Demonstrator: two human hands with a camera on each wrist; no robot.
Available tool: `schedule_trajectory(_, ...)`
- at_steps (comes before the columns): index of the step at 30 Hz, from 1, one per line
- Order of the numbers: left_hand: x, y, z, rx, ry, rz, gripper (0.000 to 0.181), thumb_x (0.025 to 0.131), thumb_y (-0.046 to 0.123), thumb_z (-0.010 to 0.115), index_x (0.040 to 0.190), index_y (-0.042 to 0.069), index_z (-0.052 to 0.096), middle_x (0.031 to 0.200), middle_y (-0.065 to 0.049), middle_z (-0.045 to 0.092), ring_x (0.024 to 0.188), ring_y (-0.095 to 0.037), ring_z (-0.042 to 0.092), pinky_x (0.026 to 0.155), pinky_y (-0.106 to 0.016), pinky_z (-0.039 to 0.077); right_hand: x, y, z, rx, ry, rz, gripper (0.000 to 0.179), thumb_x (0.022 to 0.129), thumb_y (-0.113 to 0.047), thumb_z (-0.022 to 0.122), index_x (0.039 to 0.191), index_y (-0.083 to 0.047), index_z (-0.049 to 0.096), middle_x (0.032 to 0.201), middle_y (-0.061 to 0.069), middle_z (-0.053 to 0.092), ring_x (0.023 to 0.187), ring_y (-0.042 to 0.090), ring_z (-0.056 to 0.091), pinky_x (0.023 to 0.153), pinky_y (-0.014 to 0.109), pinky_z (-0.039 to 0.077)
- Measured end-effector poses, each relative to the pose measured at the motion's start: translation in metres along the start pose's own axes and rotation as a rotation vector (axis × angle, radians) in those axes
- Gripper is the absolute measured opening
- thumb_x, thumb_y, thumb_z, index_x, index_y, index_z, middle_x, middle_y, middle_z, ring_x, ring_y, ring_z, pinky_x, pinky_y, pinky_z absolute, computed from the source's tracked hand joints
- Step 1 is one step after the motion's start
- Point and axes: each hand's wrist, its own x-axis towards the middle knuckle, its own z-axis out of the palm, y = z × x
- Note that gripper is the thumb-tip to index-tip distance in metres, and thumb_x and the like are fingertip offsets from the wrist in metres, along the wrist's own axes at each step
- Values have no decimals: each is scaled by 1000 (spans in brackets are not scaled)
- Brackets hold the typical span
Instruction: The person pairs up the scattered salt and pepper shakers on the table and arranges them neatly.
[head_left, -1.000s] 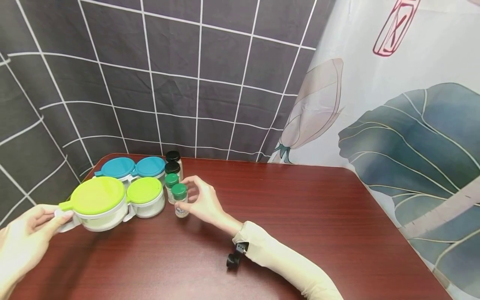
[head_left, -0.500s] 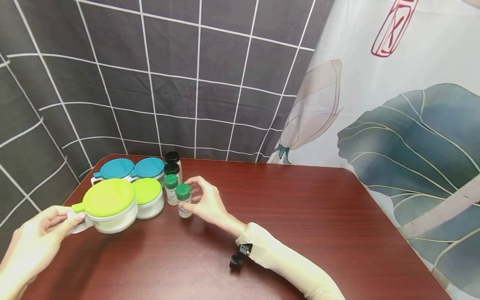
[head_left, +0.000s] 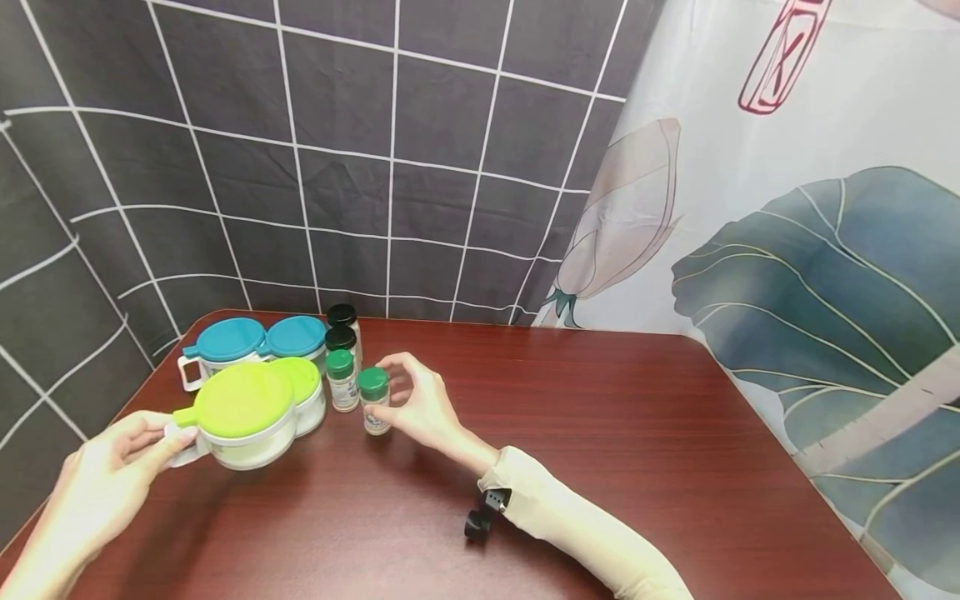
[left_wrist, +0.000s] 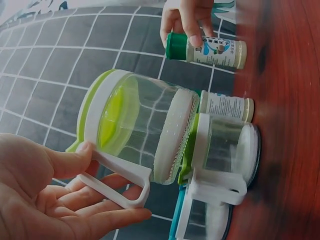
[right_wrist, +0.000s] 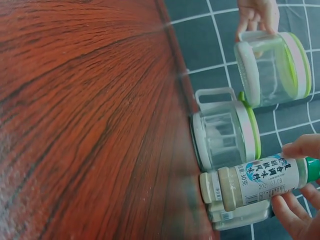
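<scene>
My left hand (head_left: pixel 112 475) grips the white handle of a clear seasoning jar (head_left: pixel 243 404) with a lime-green lid. This jar is held up off the table, as the left wrist view shows, and partly covers a smaller lime-lidded jar (head_left: pixel 312 408) standing behind it. Between thumb and fingers, my right hand (head_left: pixel 426 412) holds a spice shaker (right_wrist: pixel 265 181) with a green cap and printed label; its base is clear of the tabletop in the left wrist view. A second green-capped shaker (head_left: pixel 342 390) stands just left of the held one.
Two blue-lidded jars (head_left: pixel 231 339) stand at the back left of the red-brown table (head_left: pixel 570 433). Two black-capped shakers (head_left: pixel 342 337) are lined up behind the standing green-capped one. A dark grid-patterned curtain (head_left: pixel 337 192) hangs along the back and left.
My left hand has carried the lime-lidded jar rightward, now overlapping the smaller one. My right hand has moved the held shaker slightly right, widening its gap from the other green-capped shaker.
</scene>
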Motion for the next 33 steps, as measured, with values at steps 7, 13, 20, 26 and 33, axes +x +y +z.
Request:
schedule_trajectory(7, 1, 7, 7, -8, 7, 32, 17, 91, 30, 66, 96, 15, 65, 83, 47, 50, 76, 33, 44, 61, -15, 31, -1, 4, -3, 2, 10, -26, 49, 70, -3, 82, 112, -9, 58, 99, 10, 70, 82, 17, 69, 72, 21, 56)
schedule_trajectory(13, 2, 11, 13, -26, -16, 41, 18, 91, 31, 65, 100, 15, 66, 84, 46, 53, 77, 31, 47, 61, -13, 34, -2, 5, -7, 3, 15, -31, 50, 69, -3, 82, 112, -8, 57, 98, 10, 70, 82, 17, 68, 73, 26, 58)
schedule_trajectory(20, 4, 15, 19, -25, -34, 50, 21, 91, 31, 66, 102, 14, 66, 86, 42, 55, 79, 29, 48, 62, -11, 36, -4, 7, -12, 14, 20, -32, 50, 69, -2, 81, 112, -7, 57, 99, 13, 70, 83, 21, 68, 74, 39, 59)
schedule_trajectory(26, 5, 20, 27, -34, -38, 85, 19, 91, 29, 66, 103, 15, 67, 88, 38, 58, 80, 27, 51, 63, -7, 37, -5, 9, -16, -7, 31, -26, 50, 70, -3, 82, 112, -8, 57, 101, 9, 70, 84, 18, 68, 72, 25, 58)
schedule_trajectory(33, 6, 29, 36, -50, -62, 77, 18, 91, 27, 66, 102, 13, 66, 91, 16, 71, 79, 23, 53, 63, -5, 38, -6, 11, -20, -12, 41, -17, 49, 70, -3, 81, 112, -10, 57, 100, 8, 70, 81, 16, 68, 71, 20, 56)
